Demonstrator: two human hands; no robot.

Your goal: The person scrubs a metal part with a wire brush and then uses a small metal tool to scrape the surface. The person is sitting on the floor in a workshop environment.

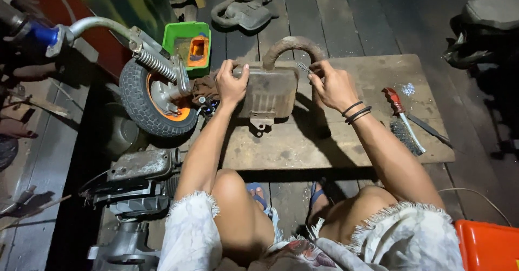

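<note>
Knees (238, 195) nearest, left hand (231, 83) clamping muffler (268, 91) edge, right hand (331, 84) fingers pinching small metal piece (304, 67)

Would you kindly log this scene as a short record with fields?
Setting: wooden board on a plank floor
Left hand: grips the rusty muffler's left end
Right hand: holds a small metal tool at the muffler's top right
Right of hands: wire brush
Left of hands: small wheel, green tray

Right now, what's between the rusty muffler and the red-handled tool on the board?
In the head view, the right hand lies between the muffler and the red-handled tool.
</note>
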